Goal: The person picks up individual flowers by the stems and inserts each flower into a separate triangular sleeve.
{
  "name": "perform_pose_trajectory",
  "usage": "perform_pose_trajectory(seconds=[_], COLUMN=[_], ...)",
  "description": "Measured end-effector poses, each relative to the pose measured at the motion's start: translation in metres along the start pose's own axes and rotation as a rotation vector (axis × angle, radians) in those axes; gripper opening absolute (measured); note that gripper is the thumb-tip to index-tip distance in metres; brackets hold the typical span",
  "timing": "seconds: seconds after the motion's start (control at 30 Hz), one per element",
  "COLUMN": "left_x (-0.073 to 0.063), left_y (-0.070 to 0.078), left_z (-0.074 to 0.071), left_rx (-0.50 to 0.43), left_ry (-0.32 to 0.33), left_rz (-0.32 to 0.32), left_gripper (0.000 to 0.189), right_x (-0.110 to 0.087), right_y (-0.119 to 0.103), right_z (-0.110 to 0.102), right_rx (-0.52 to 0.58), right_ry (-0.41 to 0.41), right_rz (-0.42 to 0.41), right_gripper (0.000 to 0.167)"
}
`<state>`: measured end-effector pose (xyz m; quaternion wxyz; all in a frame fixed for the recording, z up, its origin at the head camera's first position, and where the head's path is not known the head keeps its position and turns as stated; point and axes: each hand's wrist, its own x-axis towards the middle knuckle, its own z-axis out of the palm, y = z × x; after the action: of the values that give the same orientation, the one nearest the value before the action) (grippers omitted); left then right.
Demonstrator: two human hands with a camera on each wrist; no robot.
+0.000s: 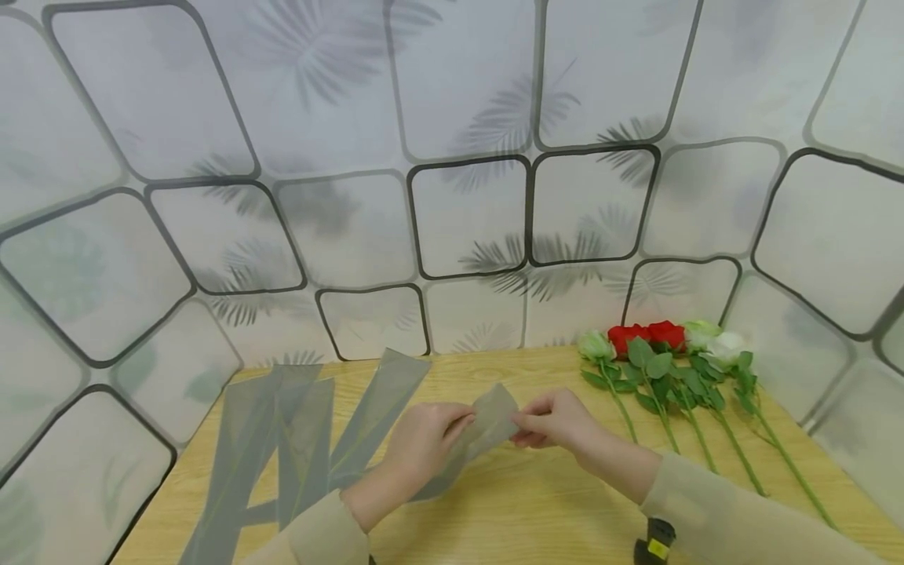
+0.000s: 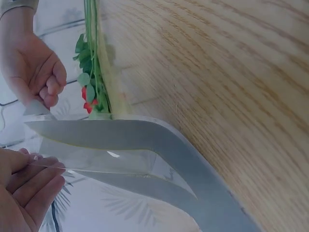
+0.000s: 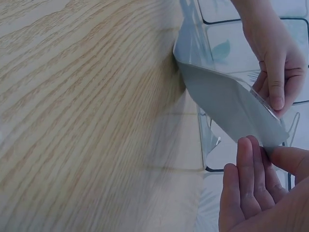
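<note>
A long grey plastic flower sleeve (image 1: 487, 428) with a clear window is held up between my two hands over the table. My left hand (image 1: 427, 439) pinches one side near its upper end between thumb and fingers. The opposite corner is pinched by my right hand (image 1: 558, 428), with its other fingers loosely bent. In the left wrist view the sleeve (image 2: 159, 137) shows a see-through panel between grey borders; its lower part bends down toward the table. From the right wrist, the plain grey face of the sleeve (image 3: 227, 96) is visible, curving between both hands.
More grey flower sleeves (image 1: 304, 447) lie overlapping on the left of the wood-grain table (image 1: 537, 502). On the right lie several long-stemmed roses, including red roses (image 1: 646, 337) and a white rose (image 1: 726, 349). Patterned curtain-like walls (image 1: 469, 220) enclose the back and sides.
</note>
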<state>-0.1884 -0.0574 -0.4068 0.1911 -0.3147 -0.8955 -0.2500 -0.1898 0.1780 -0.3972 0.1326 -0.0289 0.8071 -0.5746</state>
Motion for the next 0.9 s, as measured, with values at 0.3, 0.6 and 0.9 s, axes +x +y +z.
perform_pose_trajectory(seconds=[0.3,0.6,0.9], left_x=[-0.001,-0.004,-0.006], left_y=[-0.001,-0.002,-0.007], left_z=[-0.002,0.001,0.005], left_rx=[0.068,0.119,0.133], left_ry=[0.009,0.017,0.048], left_rz=[0.062,0.106,0.074], left_gripper=[0.009,0.007,0.005], right_x=[0.002,0.000,0.002], right_y=[0.012,0.017,0.023], right_z=[-0.002,-0.004,-0.027], right_rx=[0.028,0.015,-0.166], right_ry=[-0.021,-0.050,0.020], right_rz=[0.044,0.038,0.042], right_gripper=[0.018,0.022,0.031])
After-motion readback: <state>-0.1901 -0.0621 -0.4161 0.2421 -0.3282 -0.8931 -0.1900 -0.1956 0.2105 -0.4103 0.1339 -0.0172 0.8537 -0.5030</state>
